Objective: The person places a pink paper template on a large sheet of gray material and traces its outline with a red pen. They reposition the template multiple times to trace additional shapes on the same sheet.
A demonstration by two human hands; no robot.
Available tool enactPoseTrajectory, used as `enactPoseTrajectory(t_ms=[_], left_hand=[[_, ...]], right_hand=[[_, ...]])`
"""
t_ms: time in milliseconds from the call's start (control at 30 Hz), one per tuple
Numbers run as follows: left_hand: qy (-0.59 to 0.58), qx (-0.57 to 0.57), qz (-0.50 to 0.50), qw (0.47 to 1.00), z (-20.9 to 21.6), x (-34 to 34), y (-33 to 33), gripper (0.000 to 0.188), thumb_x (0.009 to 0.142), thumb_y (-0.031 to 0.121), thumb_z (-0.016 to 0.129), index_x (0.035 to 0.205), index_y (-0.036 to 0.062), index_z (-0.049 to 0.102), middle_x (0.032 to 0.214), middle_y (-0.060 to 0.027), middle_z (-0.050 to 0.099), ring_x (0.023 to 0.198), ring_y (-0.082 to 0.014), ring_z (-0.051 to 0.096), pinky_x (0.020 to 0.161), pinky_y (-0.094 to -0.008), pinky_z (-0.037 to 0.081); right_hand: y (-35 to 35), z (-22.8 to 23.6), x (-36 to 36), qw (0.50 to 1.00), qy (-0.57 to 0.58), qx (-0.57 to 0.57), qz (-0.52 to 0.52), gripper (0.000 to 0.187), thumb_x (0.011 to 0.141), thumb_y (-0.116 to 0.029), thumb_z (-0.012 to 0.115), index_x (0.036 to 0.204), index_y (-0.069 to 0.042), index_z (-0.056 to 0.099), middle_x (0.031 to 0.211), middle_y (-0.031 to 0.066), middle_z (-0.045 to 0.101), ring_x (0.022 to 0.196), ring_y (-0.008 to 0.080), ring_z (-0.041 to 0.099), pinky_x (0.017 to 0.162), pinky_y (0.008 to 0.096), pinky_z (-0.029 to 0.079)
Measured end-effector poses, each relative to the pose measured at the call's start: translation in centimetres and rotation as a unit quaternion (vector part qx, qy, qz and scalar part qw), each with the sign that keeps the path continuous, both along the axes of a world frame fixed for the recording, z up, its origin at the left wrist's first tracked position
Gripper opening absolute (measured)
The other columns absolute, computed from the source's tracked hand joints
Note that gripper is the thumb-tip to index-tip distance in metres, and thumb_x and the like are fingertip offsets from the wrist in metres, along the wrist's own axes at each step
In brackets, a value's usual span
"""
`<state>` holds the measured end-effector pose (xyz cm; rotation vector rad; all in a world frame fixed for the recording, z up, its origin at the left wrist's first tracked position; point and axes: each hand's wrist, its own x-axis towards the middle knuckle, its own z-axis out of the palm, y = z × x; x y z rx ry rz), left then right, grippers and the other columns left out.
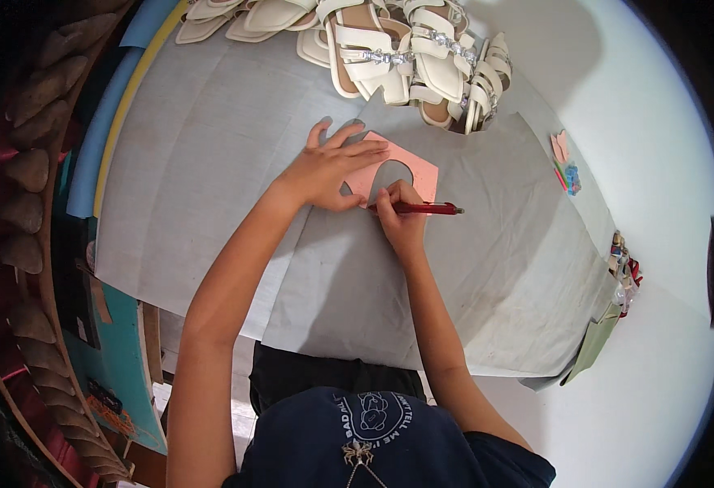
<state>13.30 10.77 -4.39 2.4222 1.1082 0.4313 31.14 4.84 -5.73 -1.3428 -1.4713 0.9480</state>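
Observation:
A pink flat piece (425, 169) with angled outer edges and a rounded cut-out lies on the grey sheet (210, 163) covering the table. My left hand (324, 169) rests on its left side with the fingers spread, pressing it down. In my right hand (404, 224) is a red pen (430, 208), gripped between thumb and fingers. The pen points left, its tip end by the lower edge of the cut-out, near my left thumb. My right fingers partly cover the lower part of the pink piece.
Cream sandals (436, 65) with jewelled straps are heaped at the table's far side. Small pink and blue items (572, 177) lie at the right, by the white wall (650, 130). A rack with several brown pointed forms (27, 169) stands at far left.

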Motion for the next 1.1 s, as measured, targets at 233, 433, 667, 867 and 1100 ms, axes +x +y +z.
enactPoseTrajectory(t_ms=[233,433,667,867,1100], left_hand=[[0.014,-0.022,-0.004,1.0,0.2,0.0,0.1,0.082,0.06,0.04,0.074,0.135,0.0291,0.042,0.142,0.0097,0.036,0.135,-0.0218,0.024,0.109,-0.0552,0.012],[0.019,-0.027,-0.005,0.999,0.5,0.0,0.1,0.083,0.06,0.042,0.075,0.135,0.0294,0.042,0.142,0.0094,0.036,0.136,-0.0216,0.023,0.109,-0.0547,0.01],[0.015,-0.026,-0.007,1.0,0.6,0.1,0.1,0.082,0.061,0.044,0.074,0.135,0.0295,0.042,0.141,0.0075,0.038,0.136,-0.022,0.023,0.109,-0.0543,0.009],[0.017,-0.039,-0.006,0.999,0.5,-0.1,0.2,0.083,0.061,0.044,0.075,0.136,0.027,0.041,0.14,0.0062,0.04,0.135,-0.0232,0.024,0.109,-0.0548,0.01],[0.016,-0.041,-0.013,0.999,0.7,0.1,0.2,0.084,0.062,0.044,0.074,0.136,0.0266,0.04,0.141,0.0065,0.039,0.136,-0.0235,0.024,0.109,-0.0551,0.01]], right_hand=[[0.0,0.1,-0.2,1.0,0.017,-0.005,-0.002,0.026,0.081,0.0,0.06,0.064,-0.002,0.04,0.059,0.004,0.046,0.053,0.0114,0.043,0.049,0.0266,0.037],[0.4,-0.2,-0.1,0.998,0.05,-0.047,-0.013,0.025,0.08,-0.001,0.061,0.064,-0.003,0.041,0.056,0.0018,0.042,0.051,0.0088,0.04,0.048,0.0246,0.034],[2.8,-0.6,0.2,0.999,0.023,-0.016,-0.016,0.025,0.079,-0.001,0.062,0.063,-0.002,0.043,0.054,0.0014,0.044,0.051,0.0085,0.039,0.047,0.025,0.033],[4.3,0.5,-0.2,0.999,-0.025,0.012,-0.041,0.027,0.078,-0.003,0.063,0.061,-0.002,0.042,0.053,0.0026,0.044,0.05,0.0107,0.038,0.047,0.0273,0.033],[5.5,-0.9,0.3,0.995,-0.026,0.04,-0.083,0.027,0.077,-0.003,0.062,0.06,-0.001,0.041,0.053,0.0065,0.043,0.049,0.0142,0.038,0.047,0.0304,0.032]])
